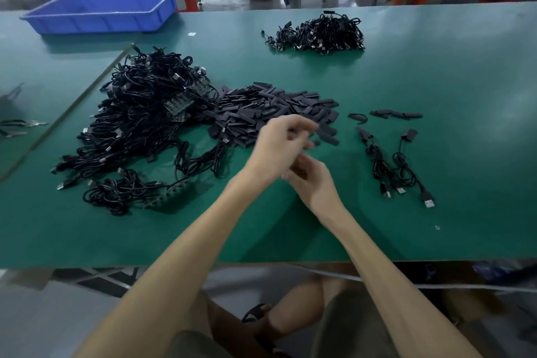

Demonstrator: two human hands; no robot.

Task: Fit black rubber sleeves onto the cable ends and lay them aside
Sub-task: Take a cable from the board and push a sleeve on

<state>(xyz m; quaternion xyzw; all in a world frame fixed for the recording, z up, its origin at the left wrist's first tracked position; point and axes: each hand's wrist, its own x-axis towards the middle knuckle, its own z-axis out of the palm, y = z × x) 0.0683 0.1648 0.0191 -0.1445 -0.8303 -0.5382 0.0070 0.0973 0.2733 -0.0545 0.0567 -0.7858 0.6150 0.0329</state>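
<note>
Two blurred hands curl together over my table [436,81]; I cannot tell what left hand [279,142] or right hand [312,183] holds. Sleeves [276,107] heap just beyond. Right-side cables [401,166] run lengthwise, plugs toward me. Blue tray [101,20] far left.

At centre the blurred left hand [279,142] and the right hand [312,180] meet over the table [436,90], both curled; what they hold is unclear. Sleeves [270,107] lie just above, a cable heap [139,125] at left, three cables [398,166] at right, a tray [101,11] upper left.
</note>
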